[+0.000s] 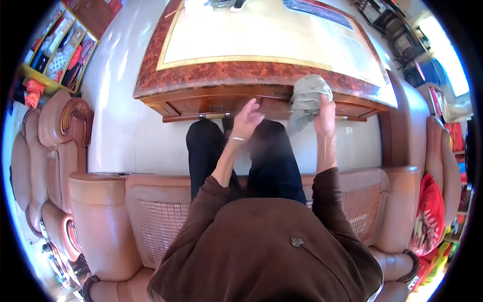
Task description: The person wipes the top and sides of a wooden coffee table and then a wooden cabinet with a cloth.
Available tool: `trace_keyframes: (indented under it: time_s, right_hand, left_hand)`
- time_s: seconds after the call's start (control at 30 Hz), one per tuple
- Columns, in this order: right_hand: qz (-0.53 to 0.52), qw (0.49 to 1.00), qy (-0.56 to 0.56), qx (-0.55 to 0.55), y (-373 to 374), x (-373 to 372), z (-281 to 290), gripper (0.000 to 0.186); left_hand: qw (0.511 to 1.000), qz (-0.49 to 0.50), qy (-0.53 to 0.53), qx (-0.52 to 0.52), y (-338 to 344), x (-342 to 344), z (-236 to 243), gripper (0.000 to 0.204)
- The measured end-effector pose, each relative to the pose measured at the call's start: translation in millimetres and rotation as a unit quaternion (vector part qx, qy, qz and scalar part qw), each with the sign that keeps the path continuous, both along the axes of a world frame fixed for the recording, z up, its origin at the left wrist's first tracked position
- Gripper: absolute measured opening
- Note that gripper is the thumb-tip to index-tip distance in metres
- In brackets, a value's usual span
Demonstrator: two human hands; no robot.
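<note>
Your right hand [326, 118]: gripped one crumpled grey cloth [311, 95] at the table's [216, 73] near edge; contact there could not be told. Your left hand [246, 120]: was free, fingers loosely spread, silver bracelet [236, 138] at the wrist. Table: bore a red-brown border. Brown sofa [100, 221]: seated you.

Before you, low table [241, 43]: cream top, red-brown marbled border. Far right, flat blue patterned strip [319, 12]. Far left of it, black-and-white object [239, 5], white item [197, 6].
</note>
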State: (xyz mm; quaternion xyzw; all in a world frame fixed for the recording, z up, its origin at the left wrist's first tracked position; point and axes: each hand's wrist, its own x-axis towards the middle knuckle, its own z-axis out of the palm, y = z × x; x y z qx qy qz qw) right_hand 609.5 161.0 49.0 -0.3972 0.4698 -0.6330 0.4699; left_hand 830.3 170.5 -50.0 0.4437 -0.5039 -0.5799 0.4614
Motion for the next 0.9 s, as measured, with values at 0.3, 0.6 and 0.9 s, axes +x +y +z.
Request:
trace_keyframes:
  time_s: [0.3,0.6,0.9]
  right_hand:
    - [0.233,0.917,-0.296,-0.129,108,135,57,0.032]
    - [0.25,0.941,-0.205,-0.099,105,148,57,0.021]
    - [0.098,0.888,0.45,-0.009,93,78,22,0.038]
  left_hand:
    - [0.986,-0.014,0.145,-0.083,34,50,27,0.057]
    - [0.952,0.015,0.303,0.032,122,89,73,0.046]
    - [0.977,-0.043,0.189,0.083,109,137,41,0.023]
